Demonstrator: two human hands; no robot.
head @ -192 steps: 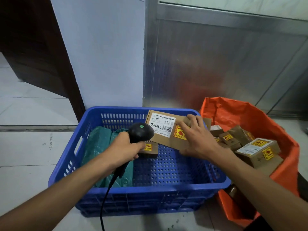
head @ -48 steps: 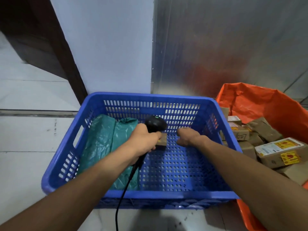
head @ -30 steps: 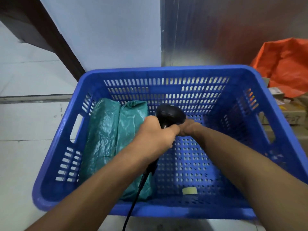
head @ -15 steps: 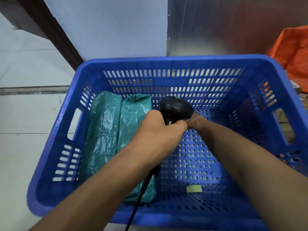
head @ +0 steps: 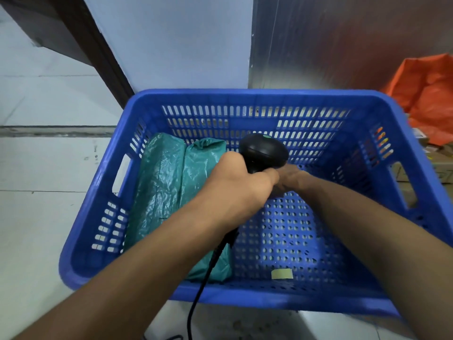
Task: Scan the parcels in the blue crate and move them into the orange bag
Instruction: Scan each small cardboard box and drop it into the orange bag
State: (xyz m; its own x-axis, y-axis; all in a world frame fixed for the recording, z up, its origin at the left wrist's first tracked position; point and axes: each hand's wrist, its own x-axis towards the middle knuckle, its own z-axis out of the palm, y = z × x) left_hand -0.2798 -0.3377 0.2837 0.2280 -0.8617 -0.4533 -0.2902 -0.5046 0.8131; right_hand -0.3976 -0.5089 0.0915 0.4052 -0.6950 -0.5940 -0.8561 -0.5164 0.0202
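The blue crate fills the middle of the view. A green plastic-wrapped parcel lies along its left side. My left hand grips a black barcode scanner over the crate, its head pointing down at the crate floor. My right hand reaches in just behind the scanner. Its fingers are hidden by my left hand and the scanner, so whatever it touches does not show. A corner of the orange bag shows at the right edge.
The scanner cable hangs over the crate's near rim to the tiled floor. A scrap of tape lies on the crate floor. Cardboard boxes show beside the crate's right wall. A wall and a metal panel stand behind the crate.
A cardboard parcel I held at the scanner earlier is gone from my right hand. Both hands dropped into the crate towards a small brown box, now hidden. The view swung left, away from the bag.
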